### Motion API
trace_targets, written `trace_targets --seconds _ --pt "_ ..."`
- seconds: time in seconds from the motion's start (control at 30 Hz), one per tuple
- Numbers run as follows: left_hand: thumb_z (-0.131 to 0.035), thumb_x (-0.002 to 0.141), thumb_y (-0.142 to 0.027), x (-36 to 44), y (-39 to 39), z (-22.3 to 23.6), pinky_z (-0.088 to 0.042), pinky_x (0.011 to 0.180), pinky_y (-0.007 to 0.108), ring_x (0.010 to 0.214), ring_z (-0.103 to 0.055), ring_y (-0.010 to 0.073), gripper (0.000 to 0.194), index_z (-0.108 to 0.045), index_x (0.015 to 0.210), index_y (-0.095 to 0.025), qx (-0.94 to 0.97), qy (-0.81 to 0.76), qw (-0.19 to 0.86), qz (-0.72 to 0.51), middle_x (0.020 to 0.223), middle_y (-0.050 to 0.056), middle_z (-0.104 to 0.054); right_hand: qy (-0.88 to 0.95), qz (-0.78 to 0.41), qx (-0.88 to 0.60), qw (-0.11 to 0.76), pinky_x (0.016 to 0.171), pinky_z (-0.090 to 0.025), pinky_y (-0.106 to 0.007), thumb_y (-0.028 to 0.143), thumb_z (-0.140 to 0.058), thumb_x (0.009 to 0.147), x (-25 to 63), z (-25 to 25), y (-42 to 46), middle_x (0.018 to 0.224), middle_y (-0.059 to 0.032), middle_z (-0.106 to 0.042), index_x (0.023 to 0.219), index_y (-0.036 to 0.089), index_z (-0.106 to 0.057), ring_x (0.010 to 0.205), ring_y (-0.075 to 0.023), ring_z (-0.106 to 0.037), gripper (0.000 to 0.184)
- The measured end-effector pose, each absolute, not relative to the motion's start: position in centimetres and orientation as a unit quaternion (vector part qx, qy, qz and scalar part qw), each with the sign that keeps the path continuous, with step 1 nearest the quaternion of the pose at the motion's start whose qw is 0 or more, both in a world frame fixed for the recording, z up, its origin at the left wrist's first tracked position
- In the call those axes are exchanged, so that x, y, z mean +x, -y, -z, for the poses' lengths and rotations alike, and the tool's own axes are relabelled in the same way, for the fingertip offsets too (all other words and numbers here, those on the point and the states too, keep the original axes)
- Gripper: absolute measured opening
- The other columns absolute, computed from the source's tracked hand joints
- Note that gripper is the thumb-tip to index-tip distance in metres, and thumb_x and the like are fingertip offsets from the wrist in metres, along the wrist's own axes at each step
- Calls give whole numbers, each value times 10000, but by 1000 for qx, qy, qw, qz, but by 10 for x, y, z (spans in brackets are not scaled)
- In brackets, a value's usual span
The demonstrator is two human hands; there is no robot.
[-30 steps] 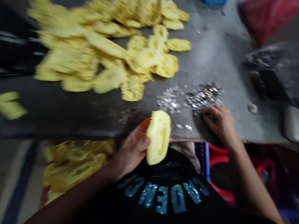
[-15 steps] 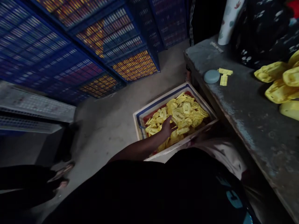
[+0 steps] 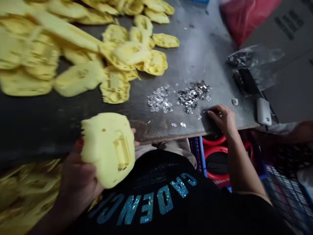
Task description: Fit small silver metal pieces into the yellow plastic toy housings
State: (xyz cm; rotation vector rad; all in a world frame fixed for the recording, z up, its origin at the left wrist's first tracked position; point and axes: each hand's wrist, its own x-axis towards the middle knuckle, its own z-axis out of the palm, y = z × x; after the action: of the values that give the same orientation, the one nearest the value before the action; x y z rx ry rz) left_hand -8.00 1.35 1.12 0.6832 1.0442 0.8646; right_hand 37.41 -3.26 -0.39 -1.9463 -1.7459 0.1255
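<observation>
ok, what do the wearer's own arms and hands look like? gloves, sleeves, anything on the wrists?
No gloves on the left hand or right hand. The right forearm is bare below a short black sleeve, with nothing visible on the wrist. The left forearm is too dim to judge wristwear; its sleeve can't be made out.

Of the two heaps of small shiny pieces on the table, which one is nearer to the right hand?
The darker heap, just left of and beyond the right hand; the paler heap lies farther left.
</observation>
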Motion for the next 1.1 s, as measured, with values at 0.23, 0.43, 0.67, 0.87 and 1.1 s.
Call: trace_targets --seconds 0.23,0.43,0.67,0.87,1.1 --pt "-605 847 -1005 -11 -14 -38 -584 616 261 1086 -776 307 986 -697 1575 -346 334 -486 749 -303 1505 56 -786 595 -80 -733 320 812 -543 -360 328 -696 1018 368 19 46 950 -31 -771 1068 252 -817 853 -210 -704 151" --pt "-579 967 -879 -4 -27 -22 -571 546 230 962 -836 275 852 -723 1547 -272 294 -438 802 -280 1431 104 -822 654 -78 -698 281 875 -531 -391 314 -699 1036 364 21 29 991 -52 -756 1104 268 -827 927 -236 -698 152" --pt "-653 994 -769 -12 -27 -14 -602 557 232 959 -846 275 748 -770 1471 -205 286 -333 847 -300 1449 152 -808 648 -24 -710 276 842 -507 -399 330 -745 1017 363 20 29 940 -45 -760 1055 271 -820 885 -251 -699 102" --pt "-585 1051 -727 -37 -17 -5 -626 630 264 993 -828 277 694 -745 1493 -217 277 -320 826 -372 1468 138 -796 716 10 -622 317 886 -495 -409 313 -763 1054 306 1 12 1016 -29 -817 1073 294 -811 946 -249 -725 55" --pt "-751 1007 -657 -55 -9 9 -641 639 278 1017 -862 281 611 -752 1462 -250 271 -287 831 -392 1427 114 -823 766 43 -608 207 932 -443 -481 317 -660 1094 263 9 -57 1242 -72 -802 1255 329 -791 1127 -315 -660 208"
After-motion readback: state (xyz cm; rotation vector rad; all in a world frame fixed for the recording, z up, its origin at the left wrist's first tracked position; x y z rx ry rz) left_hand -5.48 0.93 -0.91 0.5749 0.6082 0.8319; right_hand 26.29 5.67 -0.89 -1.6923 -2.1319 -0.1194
